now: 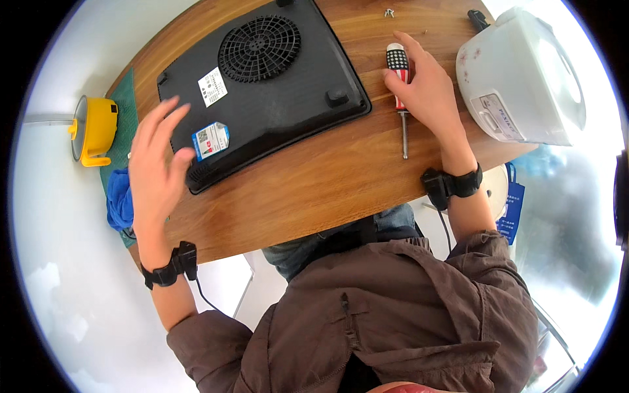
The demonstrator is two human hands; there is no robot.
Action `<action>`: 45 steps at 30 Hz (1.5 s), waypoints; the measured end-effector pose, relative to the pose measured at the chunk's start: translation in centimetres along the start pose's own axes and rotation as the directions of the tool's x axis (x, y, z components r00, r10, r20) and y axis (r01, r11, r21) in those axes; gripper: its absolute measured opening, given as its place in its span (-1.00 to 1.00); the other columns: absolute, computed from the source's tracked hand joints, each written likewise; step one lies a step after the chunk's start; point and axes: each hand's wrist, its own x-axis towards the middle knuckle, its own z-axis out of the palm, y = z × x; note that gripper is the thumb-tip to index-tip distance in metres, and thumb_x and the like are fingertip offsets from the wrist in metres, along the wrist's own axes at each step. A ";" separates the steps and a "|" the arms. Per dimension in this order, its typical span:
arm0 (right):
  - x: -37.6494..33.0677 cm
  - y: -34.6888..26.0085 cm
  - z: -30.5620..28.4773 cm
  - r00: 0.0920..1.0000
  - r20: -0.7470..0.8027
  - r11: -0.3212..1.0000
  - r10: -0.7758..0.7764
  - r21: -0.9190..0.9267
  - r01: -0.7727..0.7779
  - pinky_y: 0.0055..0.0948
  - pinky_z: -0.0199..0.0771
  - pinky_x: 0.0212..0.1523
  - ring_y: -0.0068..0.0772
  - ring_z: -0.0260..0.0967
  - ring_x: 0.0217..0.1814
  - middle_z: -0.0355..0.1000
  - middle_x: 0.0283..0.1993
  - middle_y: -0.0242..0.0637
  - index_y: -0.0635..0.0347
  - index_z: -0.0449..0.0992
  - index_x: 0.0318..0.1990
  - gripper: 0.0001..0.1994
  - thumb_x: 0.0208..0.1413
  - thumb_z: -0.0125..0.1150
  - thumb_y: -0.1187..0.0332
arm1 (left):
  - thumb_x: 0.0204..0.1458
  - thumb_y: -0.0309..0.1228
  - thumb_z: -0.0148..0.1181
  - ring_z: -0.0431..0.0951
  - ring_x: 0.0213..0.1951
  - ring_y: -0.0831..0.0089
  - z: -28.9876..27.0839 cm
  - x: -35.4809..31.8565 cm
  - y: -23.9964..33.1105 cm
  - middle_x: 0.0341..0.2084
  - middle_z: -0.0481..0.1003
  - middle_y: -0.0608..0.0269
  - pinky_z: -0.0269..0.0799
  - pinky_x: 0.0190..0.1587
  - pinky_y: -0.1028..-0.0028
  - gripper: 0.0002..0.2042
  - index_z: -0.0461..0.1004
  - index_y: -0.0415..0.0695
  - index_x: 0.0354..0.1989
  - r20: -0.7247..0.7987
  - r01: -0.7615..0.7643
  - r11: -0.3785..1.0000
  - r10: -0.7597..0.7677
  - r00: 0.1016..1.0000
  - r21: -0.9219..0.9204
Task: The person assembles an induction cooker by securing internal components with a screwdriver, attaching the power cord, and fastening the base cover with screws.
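Working left to right across the desk (288, 196). At its left edge, a yellow pot (102, 131) sits by a green mat (127, 95), with a blue cloth (119, 202) nearer the front-left corner. Both are outside the work area; best left alone.

Left hand (156, 170): fingers spread and loosely bent, nothing held, raised by the left side of the black appliance (282, 108). Judgement: this hand is well placed to steady the casing; a flat palm near its edge would do, away from the fan grille (259, 49).

The appliance lies underside up, filling the left and middle of the desk. Its near corner points to the front edge.

Toward the far right corner, tiny metal pieces (389, 12), probably screws, lie loose. Judgement: they could roll or be swept off; a dish would help.

The screwdriver (396, 59) lies right of the appliance, apart from it, shaft toward the front edge. Right hand (429, 92): half open, thumb and fingers about the handle; cannot tell whether it grips. Judgement: hold the handle in line with the palm, keep the shaft upright to any screw, and give elbow room from the white cooker (524, 78) at the right edge.
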 end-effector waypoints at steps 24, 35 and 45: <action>1.3 0.7 -1.6 0.871 0.456 -0.028 0.179 0.888 -0.459 -0.72 0.25 -0.52 -0.75 0.29 -0.48 0.46 -0.27 -0.34 0.23 0.36 0.36 -0.54 0.34 -0.08 0.34 | 0.27 0.31 -0.13 -0.08 0.53 -0.20 9.5 11.5 0.4 0.54 -0.03 -0.07 -0.18 0.47 -0.28 -0.19 0.04 0.07 0.57 0.161 -0.106 0.981 0.080 0.984 0.162; 1.4 1.5 -1.2 0.895 0.401 -0.191 0.196 0.911 -0.367 -0.61 0.12 -0.62 -0.65 0.20 -0.62 0.45 -0.31 -0.25 0.19 0.30 0.32 -0.58 0.41 -0.07 0.23 | 0.22 -0.16 0.26 0.51 0.10 0.03 5.7 19.5 6.5 0.04 0.50 -0.02 0.42 0.14 0.18 -0.61 0.48 -0.18 0.08 0.200 -0.191 0.981 0.179 0.963 0.039; 1.8 2.2 -0.6 0.889 0.398 -0.266 0.224 0.903 -0.337 -0.54 0.21 -0.59 -0.55 0.28 -0.58 0.46 -0.30 -0.23 0.15 0.31 0.28 -0.63 0.42 -0.07 0.24 | -0.03 -0.59 0.29 0.57 -0.21 -0.02 17.0 32.1 11.9 -0.32 0.53 -0.04 0.49 -0.17 0.16 -0.84 0.55 -0.23 -0.25 0.033 -0.555 0.754 0.602 0.797 -0.350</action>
